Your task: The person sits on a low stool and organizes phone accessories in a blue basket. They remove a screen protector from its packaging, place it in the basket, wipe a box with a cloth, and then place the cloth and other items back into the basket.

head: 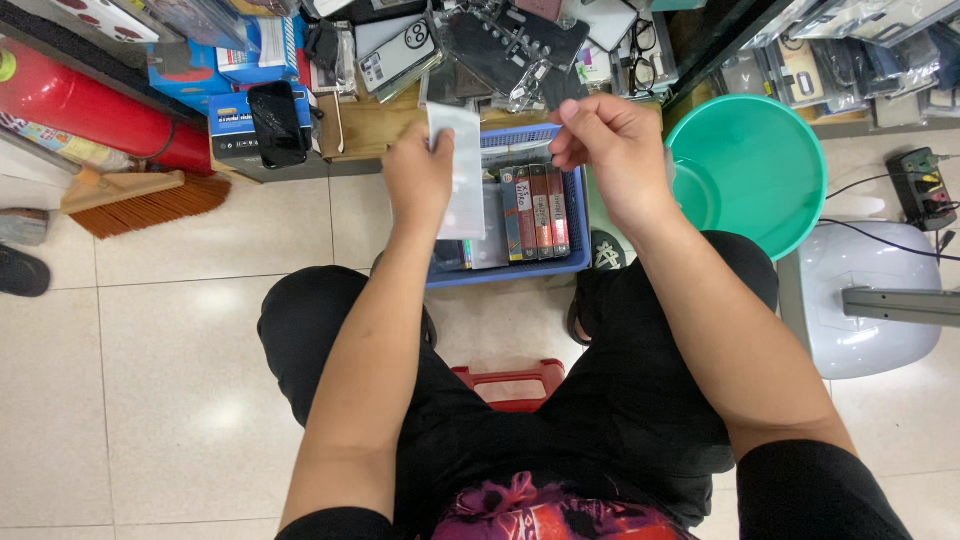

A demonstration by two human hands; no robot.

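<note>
head view, looking down over my own lap. my left hand [418, 180] is closed on a flat, translucent white plastic sleeve [460, 170], thumb and fingers pinching its left edge, so that the sleeve hangs upright above the blue slotted plastic basket [578, 225] on the floor. my right hand [610, 150] is raised just beside the sleeve's upper right corner, fingers curled and pinched together; i cannot tell whether anything thin is caught between them.

progress, as i judge it: the sleeve is out of the basket and in hand, and nothing shows it set down elsewhere. the basket holds a row of slim boxed packs [535, 212] standing on edge, so most of the stock appears to be left.

surface and room: pale glossy floor tiles [150, 380]; i sit on a low red plastic stool [510, 385], its edge showing between my knees. to the right of the basket stands a turquoise plastic basin [770, 160], next to a grey moulded seat [860, 310] and a black power strip [925, 185]. to the left lie a red cylinder [90, 105] and an orange-bristled broom head [140, 198]. a low shelf ahead is heaped with phone cases in clear bags [500, 45].
</note>
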